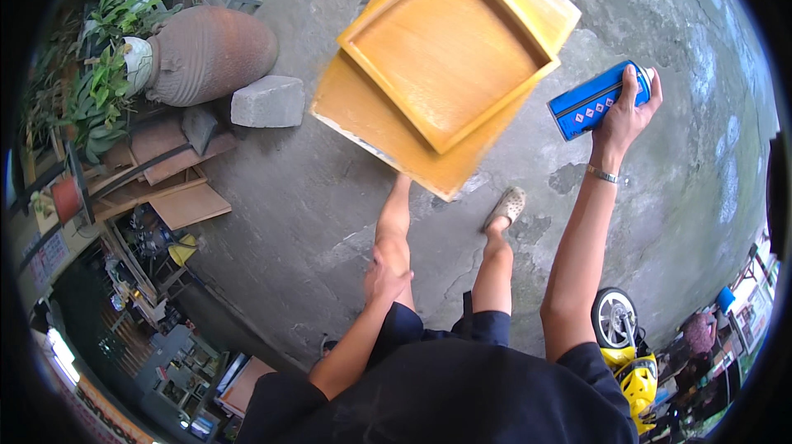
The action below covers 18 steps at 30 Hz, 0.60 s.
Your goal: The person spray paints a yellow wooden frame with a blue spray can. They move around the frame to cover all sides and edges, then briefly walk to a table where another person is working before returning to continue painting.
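Observation:
My right hand (pixel 629 112) is wrapped round a blue spray can (pixel 590 102), tilted, with a fingertip up by its white top. To its left, a shallow yellow wooden tray (pixel 445 56) with a raised rim faces up. It lies turned at an angle on a larger yellow wooden board (pixel 363 118), whose near edge has a worn white strip. What holds the board up is hidden. Down near my body, my left hand (pixel 385 281) rests on my left knee, fingers apart, with nothing in it. No spray is visible between can and tray.
On the left, a large brown clay jar (pixel 219 52) lies on its side beside a grey block (pixel 268 103) and potted plants (pixel 99 98). Wooden boards (pixel 190 205) lean below them. A yellow-and-black vehicle with a white-rimmed wheel (pixel 615 318) stands at lower right. Another person (pixel 700 333) is farther off.

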Available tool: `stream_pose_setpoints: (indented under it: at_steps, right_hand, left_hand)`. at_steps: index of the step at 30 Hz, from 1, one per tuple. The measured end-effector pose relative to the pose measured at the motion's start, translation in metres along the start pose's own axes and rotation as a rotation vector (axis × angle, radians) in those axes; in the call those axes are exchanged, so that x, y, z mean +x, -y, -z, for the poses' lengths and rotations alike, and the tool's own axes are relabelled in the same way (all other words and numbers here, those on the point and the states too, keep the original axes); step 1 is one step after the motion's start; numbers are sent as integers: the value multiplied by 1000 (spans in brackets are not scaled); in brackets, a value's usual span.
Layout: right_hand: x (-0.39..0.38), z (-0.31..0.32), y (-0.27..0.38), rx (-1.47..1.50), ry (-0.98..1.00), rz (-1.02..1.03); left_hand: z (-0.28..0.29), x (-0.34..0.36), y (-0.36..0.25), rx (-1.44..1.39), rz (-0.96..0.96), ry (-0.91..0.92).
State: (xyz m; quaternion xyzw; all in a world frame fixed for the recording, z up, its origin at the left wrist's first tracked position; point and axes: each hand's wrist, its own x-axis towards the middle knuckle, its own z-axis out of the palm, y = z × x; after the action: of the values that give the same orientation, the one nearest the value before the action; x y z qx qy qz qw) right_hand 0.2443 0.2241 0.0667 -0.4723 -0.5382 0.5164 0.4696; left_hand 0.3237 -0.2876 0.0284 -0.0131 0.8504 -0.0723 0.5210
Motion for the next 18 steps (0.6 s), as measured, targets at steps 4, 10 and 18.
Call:
stream_pose_setpoints:
  at_steps: [4,10,18]
  right_hand:
    - [-58,-65,-28,-175,55,51]
    - [-180,-154,-35,-212,360,-160]
    - [-249,-177,-29,-274,629,-308]
  left_hand:
    - [46,45,21,-24,-24,-4]
    - [85,67,43,12,-60,71]
    - [92,74,34,15,-40,69]
